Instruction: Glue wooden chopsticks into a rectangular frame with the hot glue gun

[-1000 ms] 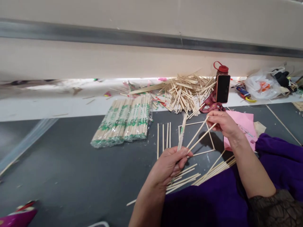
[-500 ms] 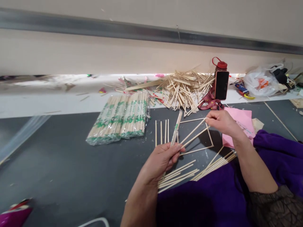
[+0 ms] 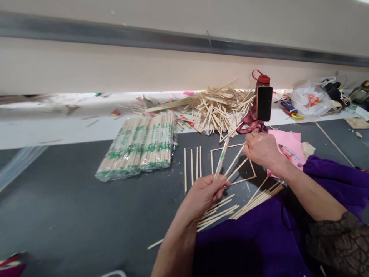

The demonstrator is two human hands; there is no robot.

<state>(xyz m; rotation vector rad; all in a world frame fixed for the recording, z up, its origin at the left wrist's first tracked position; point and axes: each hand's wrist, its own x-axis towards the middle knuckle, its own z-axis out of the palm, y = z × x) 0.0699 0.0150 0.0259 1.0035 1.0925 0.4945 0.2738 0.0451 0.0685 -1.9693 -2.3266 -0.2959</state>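
Bamboo all over my feed. Head view: left hand [image 3: 206, 194] is clenched round the lower end of a slim sleeved bamboo chopstick with green print [image 3: 221, 157], which rises tilted up and away from the thumb. The same hand's thumb and fingertips also nip the near ends of two thin bare bamboo sticks [image 3: 235, 164]. Right hand [image 3: 261, 148] is pinched tight on the far ends of those two sticks. They span hand to hand above the dark grey work surface [image 3: 72, 200] and spread slightly toward the right hand.

Directly under them I see a square frame of thin sticks [image 3: 245, 179] lying flat on the surface; I can't tell if the held sticks touch it. Just left of the frame are four loose sticks laid parallel [image 3: 191, 165]. Farther left are clear plastic packs of wrapped chopsticks [image 3: 138, 148] with green print.

Behind, on the white ledge [image 3: 43, 132], sits a big heap of loose pale sticks [image 3: 219, 107]. Beside it a black phone [image 3: 263, 103] is propped upright against a red-capped bottle [image 3: 263, 79], with a red ribbon [image 3: 250, 126] at its foot. Pink paper sheet [image 3: 290, 142] lies just right of the right hand. More loose sticks [image 3: 219, 213] fan out under the left hand, next to purple fabric [image 3: 259, 242] over the lap. White plastic bag [image 3: 309, 100] is far right on the ledge.
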